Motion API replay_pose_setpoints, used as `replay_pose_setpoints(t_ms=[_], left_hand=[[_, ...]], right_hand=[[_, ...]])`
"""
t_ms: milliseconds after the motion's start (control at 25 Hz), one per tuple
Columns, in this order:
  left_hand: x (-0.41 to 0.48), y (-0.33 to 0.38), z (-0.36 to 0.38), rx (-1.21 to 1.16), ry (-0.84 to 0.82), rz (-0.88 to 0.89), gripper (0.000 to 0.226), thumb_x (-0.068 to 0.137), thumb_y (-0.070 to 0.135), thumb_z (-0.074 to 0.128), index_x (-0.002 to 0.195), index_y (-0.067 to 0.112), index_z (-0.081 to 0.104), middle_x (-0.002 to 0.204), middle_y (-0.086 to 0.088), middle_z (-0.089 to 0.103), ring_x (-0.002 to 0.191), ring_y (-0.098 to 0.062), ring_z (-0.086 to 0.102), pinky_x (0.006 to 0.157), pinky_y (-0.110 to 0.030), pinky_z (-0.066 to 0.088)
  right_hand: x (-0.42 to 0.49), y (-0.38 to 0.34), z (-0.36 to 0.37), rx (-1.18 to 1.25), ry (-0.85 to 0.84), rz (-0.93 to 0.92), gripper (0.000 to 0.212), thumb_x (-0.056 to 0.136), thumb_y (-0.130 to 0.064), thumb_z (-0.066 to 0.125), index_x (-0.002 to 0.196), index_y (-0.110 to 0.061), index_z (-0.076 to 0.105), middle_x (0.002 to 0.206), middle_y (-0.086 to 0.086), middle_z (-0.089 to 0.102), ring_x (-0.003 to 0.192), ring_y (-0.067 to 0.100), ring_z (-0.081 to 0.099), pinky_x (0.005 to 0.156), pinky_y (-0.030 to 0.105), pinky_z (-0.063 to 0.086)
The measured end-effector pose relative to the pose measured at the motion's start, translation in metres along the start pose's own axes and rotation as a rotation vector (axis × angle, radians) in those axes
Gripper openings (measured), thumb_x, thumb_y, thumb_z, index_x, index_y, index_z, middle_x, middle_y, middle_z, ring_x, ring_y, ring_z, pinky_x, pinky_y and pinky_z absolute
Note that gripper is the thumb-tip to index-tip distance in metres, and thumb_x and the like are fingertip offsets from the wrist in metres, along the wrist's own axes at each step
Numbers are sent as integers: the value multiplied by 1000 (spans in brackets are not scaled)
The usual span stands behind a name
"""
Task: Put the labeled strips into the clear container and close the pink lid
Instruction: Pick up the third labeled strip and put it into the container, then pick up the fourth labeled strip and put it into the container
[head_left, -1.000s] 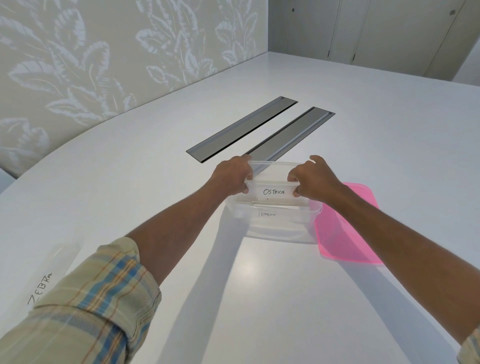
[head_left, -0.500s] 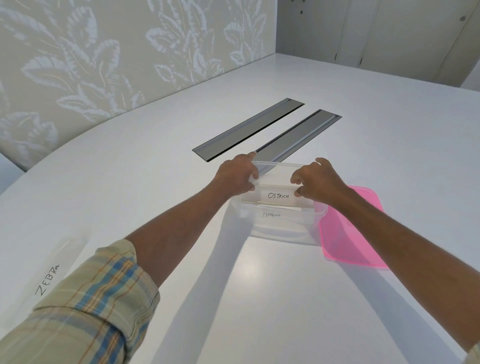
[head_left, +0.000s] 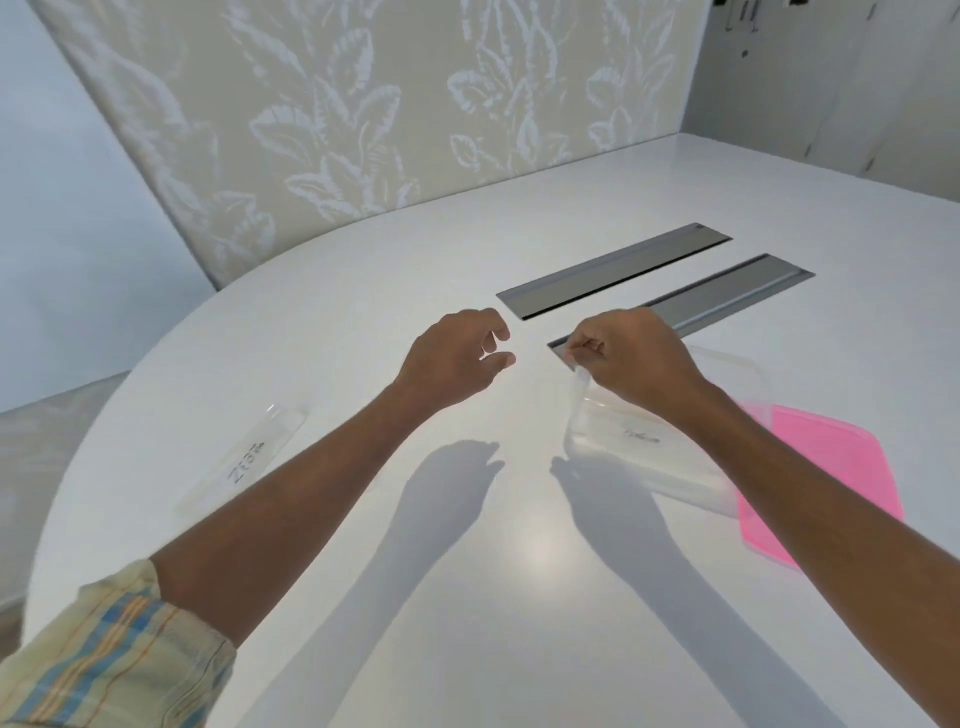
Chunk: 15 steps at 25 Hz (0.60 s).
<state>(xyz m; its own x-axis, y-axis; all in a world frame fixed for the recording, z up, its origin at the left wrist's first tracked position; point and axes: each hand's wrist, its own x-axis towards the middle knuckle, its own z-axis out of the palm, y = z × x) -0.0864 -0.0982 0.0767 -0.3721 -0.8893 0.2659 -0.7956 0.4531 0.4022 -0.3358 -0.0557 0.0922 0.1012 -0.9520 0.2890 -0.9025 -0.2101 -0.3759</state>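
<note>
The clear container (head_left: 675, 480) stands on the white table under my right forearm. A strip with small handwriting (head_left: 641, 437) lies flat inside it. My right hand (head_left: 631, 358) hovers over the container's left end, its fingertips pinched on the end of a clear strip (head_left: 581, 379) that hangs down into the container; its label is hidden. My left hand (head_left: 457, 358) hangs in the air left of the container, fingers loosely curled and apart, holding nothing. The pink lid (head_left: 831, 467) lies flat against the container's right side. A strip marked ZEBRA (head_left: 248, 460) lies on the table at the left.
Two long grey metal slot covers (head_left: 613, 270) (head_left: 727, 296) are set into the table beyond my hands. The table's curved edge (head_left: 104, 415) runs close to the ZEBRA strip. A leaf-patterned wall panel stands behind.
My left hand has let go of the OSTRICH strip and moved left, away from the container. My right hand still pinches a strip end. The view has swung left.
</note>
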Motion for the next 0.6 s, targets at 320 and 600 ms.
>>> replay_pose_setpoints(t_ms=[320,600], left_hand=[[-119,-100,-74,82,65,-287,21,90,43,75,107,33,69,109,14,68,99,-11,66,87,-35,54],[-205,-165,-85,52,-18,-544,34,86,38,82,118,33,73,113,12,67,110,-13,66,93,-35,53]], right_hand=[[10,-120,75,186,-217,-152,11,88,-34,78,96,-25,80,91,-10,78,86,13,72,82,39,60],[0,-190,150,164,-444,-267,36,92,-28,76,127,-21,71,125,0,72,118,20,65,99,41,54]])
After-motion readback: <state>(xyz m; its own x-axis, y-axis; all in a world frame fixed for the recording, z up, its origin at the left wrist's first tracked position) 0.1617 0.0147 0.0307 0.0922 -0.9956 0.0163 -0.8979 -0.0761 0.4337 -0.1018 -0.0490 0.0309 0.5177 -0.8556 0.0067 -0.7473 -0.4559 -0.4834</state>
